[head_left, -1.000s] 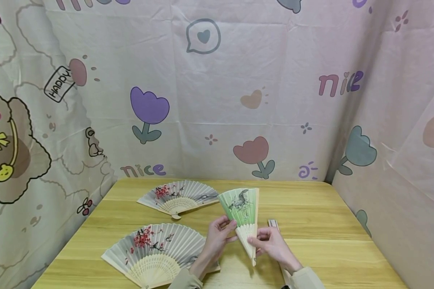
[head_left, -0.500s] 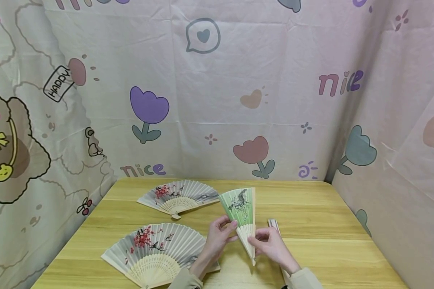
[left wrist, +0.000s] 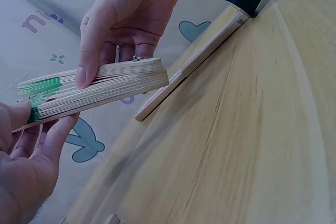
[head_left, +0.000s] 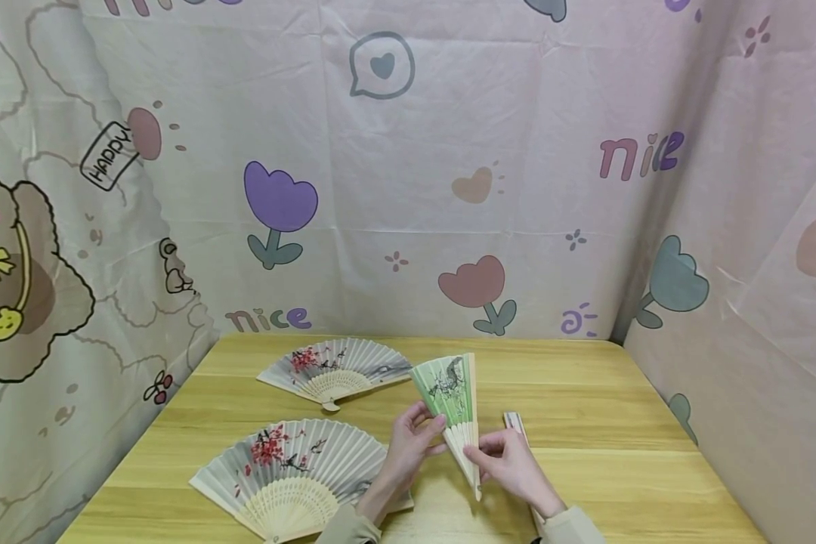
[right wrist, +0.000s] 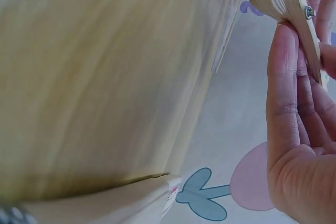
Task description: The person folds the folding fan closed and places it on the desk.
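Observation:
A green folding fan with a dark plant print is held up over the table, partly spread, its pale ribs pointing down. My left hand pinches its left edge, where the green leaf meets the ribs. On the other side, my right hand grips the ribs between thumb and fingers. In the left wrist view the stacked ribs show edge-on between both hands. The metal pivot is visible at the ribs' end in the right wrist view.
Two spread grey fans with red blossoms lie on the wooden table: a far fan and a near fan, partly behind my left forearm. A closed fan lies beneath my right arm. Printed cloth hangs around the table.
The green fan's right edge has swung left, so its spread is narrower. My right hand moved slightly left with it, while my left hand stayed almost still.

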`<state>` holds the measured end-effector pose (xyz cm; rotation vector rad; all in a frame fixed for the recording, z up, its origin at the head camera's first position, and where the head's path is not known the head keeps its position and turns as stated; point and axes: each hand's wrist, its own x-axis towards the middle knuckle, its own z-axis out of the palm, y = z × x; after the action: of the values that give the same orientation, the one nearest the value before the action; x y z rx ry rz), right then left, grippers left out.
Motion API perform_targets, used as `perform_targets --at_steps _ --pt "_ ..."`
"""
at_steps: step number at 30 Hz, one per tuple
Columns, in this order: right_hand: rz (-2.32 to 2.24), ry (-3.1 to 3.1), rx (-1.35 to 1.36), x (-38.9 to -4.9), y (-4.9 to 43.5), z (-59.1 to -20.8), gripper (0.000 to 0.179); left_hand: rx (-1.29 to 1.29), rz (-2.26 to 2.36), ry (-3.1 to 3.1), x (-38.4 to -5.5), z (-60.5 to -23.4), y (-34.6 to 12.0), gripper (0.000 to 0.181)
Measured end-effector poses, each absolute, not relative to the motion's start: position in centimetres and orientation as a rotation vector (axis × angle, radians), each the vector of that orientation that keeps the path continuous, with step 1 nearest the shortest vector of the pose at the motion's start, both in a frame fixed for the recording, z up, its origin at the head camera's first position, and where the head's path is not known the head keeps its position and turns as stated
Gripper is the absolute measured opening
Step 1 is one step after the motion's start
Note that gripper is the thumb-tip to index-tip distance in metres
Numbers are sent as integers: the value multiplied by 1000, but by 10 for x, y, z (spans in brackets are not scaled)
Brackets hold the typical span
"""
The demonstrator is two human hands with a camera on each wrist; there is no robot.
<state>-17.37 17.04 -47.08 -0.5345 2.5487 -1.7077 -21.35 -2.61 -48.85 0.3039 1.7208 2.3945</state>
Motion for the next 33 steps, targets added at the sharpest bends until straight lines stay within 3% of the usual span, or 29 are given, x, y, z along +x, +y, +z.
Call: perform_targets --at_steps 33 --pt "-1613 2621 -583 -171 169 -469 13 233 2407 1709 -215 -488 -25 44"
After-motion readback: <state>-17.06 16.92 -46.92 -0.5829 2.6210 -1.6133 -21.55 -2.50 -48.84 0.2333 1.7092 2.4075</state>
